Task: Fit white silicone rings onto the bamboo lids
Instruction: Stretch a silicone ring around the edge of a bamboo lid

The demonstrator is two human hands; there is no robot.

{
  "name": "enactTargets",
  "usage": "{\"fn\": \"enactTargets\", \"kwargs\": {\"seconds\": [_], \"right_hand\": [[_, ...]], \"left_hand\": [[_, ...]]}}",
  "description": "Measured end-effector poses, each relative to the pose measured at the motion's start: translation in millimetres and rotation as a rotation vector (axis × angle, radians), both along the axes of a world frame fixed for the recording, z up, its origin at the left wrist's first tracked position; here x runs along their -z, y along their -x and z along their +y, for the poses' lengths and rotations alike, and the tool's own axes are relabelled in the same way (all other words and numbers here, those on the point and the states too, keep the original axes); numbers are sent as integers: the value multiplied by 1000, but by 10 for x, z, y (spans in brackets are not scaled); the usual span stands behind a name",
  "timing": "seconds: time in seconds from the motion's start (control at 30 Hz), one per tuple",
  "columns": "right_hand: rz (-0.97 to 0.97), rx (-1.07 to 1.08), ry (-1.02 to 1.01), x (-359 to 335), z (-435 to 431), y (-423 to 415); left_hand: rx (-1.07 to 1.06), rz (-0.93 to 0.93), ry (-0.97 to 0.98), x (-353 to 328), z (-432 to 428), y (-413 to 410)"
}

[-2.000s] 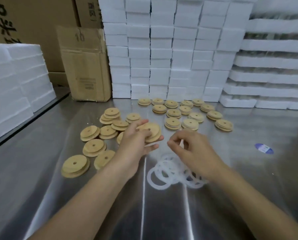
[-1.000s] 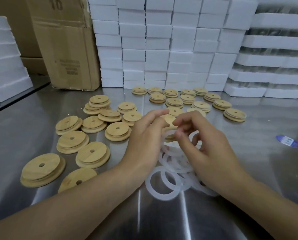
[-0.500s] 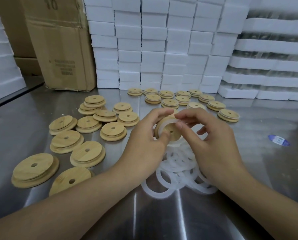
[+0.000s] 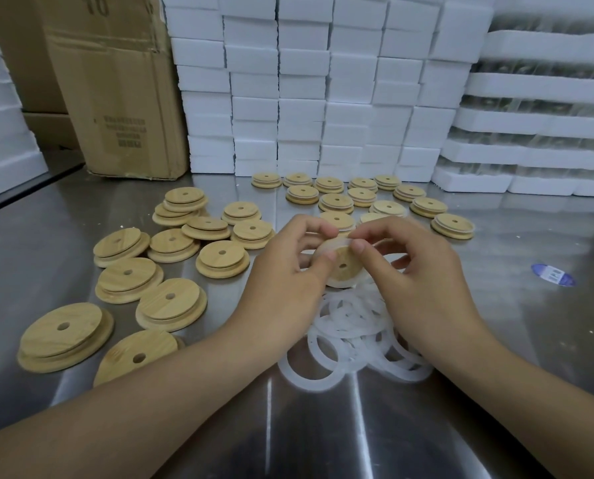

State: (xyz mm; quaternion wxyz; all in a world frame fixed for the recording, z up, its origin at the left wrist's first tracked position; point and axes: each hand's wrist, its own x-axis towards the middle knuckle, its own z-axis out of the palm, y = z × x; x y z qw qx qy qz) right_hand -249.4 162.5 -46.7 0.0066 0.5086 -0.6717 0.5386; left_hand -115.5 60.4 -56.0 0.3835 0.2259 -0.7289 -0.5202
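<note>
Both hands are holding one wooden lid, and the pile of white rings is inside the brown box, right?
Not quite. The left hand and right hand do hold one wooden lid, but the pile of white rings lies on the metal table under the hands, not inside the brown box. The head view shows it.
</note>
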Motion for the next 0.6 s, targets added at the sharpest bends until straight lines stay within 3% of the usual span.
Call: {"fn": "enactTargets", "kwargs": {"seconds": [0.6], "right_hand": [[-16,37,6,41,-42,91]], "left_hand": [[-23,11,-105,5,-31,23]]}}
